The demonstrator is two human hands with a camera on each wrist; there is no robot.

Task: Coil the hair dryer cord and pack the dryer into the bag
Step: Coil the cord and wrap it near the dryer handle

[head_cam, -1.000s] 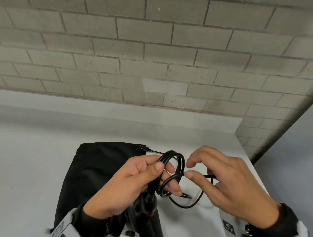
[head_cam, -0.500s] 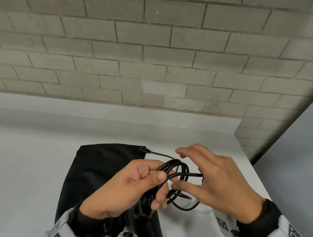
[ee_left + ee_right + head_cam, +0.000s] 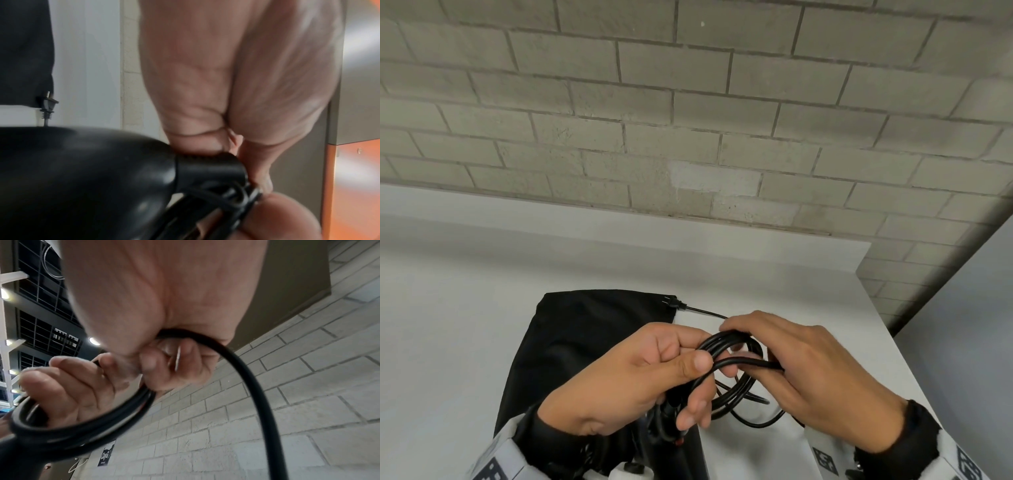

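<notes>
A black hair dryer cord [image 3: 736,346] is wound in several loops held above the white table. My left hand [image 3: 640,377] grips the loops between thumb and fingers, right above the black dryer [image 3: 671,431], whose body [image 3: 82,178] fills the left wrist view. My right hand [image 3: 801,370] curls round a strand of the cord [image 3: 236,363] at the right side of the coil. The plug [image 3: 671,303] lies on the table at the far corner of the flat black bag [image 3: 578,342], also seen as the plug [image 3: 47,105] in the left wrist view.
The white table [image 3: 465,325] ends at a brick wall [image 3: 688,120] behind and drops off along its right edge [image 3: 893,339]. A loose cord loop [image 3: 756,421] hangs below the hands.
My right hand has moved left onto the coil and closed round the cord, laying another loop against those in my left hand. The loose tail toward the plug has shortened.
</notes>
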